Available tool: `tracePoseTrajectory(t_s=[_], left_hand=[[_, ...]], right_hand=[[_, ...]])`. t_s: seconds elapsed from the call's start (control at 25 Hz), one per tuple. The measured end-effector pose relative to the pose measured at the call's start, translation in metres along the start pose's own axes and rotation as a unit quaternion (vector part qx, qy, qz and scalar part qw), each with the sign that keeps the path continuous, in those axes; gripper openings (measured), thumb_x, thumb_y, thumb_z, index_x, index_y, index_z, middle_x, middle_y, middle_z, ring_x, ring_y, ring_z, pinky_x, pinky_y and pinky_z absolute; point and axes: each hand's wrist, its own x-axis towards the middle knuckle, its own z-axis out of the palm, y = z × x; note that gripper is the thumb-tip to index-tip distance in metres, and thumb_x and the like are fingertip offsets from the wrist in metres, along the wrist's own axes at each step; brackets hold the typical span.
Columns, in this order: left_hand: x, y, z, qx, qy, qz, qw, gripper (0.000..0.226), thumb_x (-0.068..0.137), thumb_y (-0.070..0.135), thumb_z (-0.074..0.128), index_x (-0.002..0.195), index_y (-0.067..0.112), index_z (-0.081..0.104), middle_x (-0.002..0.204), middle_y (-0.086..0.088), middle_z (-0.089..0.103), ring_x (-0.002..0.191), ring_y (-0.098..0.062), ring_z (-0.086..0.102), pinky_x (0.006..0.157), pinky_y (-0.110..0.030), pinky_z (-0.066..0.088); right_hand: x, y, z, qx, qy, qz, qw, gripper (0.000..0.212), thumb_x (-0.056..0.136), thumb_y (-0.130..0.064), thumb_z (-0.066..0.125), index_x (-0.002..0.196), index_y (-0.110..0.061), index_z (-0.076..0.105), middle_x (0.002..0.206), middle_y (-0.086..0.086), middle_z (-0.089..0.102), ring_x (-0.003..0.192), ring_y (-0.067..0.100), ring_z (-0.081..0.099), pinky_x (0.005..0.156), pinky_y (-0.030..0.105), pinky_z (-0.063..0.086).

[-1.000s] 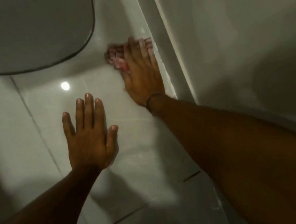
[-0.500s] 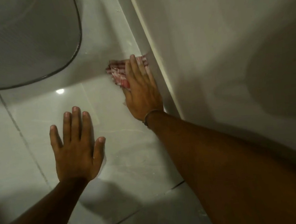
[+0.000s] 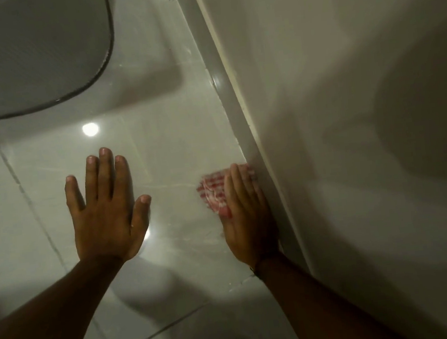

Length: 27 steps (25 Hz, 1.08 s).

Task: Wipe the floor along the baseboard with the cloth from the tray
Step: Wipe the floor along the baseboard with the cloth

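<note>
I see a red-and-white checked cloth [image 3: 215, 195] against the glossy pale grey floor tiles [image 3: 160, 154], which are crossed by thin, darker grey grout lines. The baseboard [image 3: 234, 113] looks light grey with a cream strip along its top, and the wall [image 3: 331, 75] is a plain off-white. At upper left I make out 1 dull grey rounded surface [image 3: 25, 52] with a dark edge.

Both forearms are left bare, with no sleeves seen. A thin dark band [image 3: 256, 271] is worn at the wrist of the right hand [image 3: 249, 216]. The left hand [image 3: 105, 209] is unadorned.
</note>
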Motion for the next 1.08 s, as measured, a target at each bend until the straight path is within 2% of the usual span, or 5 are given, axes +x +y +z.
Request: tracePoseTrajectory(t_s=[0.28, 0.4, 0.64, 0.84, 1.08], left_hand=[[-0.002, -0.002, 0.002, 0.003, 0.016, 0.007, 1.000, 0.084, 0.108, 0.059, 0.026, 0.175, 0.011, 0.017, 0.187, -0.016, 0.010, 0.173, -0.037, 0.008, 0.136, -0.052, -0.008], [-0.001, -0.003, 0.004, 0.004, 0.013, 0.006, 1.000, 0.084, 0.108, 0.061, 0.023, 0.176, 0.011, 0.015, 0.187, -0.015, 0.009, 0.173, -0.036, 0.008, 0.136, -0.052, -0.008], [-0.003, -0.006, 0.007, 0.001, 0.007, 0.003, 1.000, 0.085, 0.107, 0.062, 0.022, 0.177, 0.013, 0.013, 0.188, -0.012, 0.004, 0.174, -0.033, 0.004, 0.137, -0.053, -0.009], [-0.002, -0.003, 0.009, 0.005, 0.016, 0.002, 1.000, 0.084, 0.108, 0.061, 0.023, 0.176, 0.013, 0.016, 0.187, -0.013, 0.008, 0.174, -0.033, 0.006, 0.137, -0.054, -0.007], [-0.003, -0.002, 0.005, 0.005, 0.011, 0.004, 1.000, 0.085, 0.108, 0.063, 0.018, 0.176, 0.011, 0.017, 0.187, -0.014, 0.008, 0.174, -0.035, 0.007, 0.137, -0.058, -0.002]], right_hand=[[-0.151, 0.044, 0.028, -0.047, -0.014, 0.008, 0.999, 0.063, 0.103, -0.027, 0.040, 0.159, 0.001, 0.034, 0.177, 0.006, 0.009, 0.160, 0.033, 0.023, 0.130, 0.048, 0.022], [-0.157, 0.042, 0.025, -0.026, -0.029, 0.017, 0.999, 0.063, 0.106, -0.030, 0.034, 0.162, -0.004, 0.025, 0.177, 0.004, 0.010, 0.161, 0.031, 0.021, 0.130, 0.048, 0.020], [-0.009, -0.003, -0.007, 0.044, -0.014, -0.012, 0.999, 0.061, 0.111, -0.034, 0.030, 0.164, -0.005, 0.026, 0.174, 0.016, 0.021, 0.163, 0.031, 0.014, 0.133, 0.045, 0.013], [0.163, -0.045, -0.033, -0.001, -0.012, -0.015, 1.000, 0.078, 0.105, -0.037, 0.051, 0.165, -0.005, 0.014, 0.176, 0.017, 0.011, 0.164, 0.032, 0.006, 0.133, 0.045, 0.003], [0.120, -0.033, -0.028, 0.039, -0.004, -0.023, 0.999, 0.080, 0.103, -0.031, 0.057, 0.166, -0.005, 0.015, 0.176, 0.016, 0.012, 0.164, 0.032, 0.006, 0.134, 0.048, 0.007]])
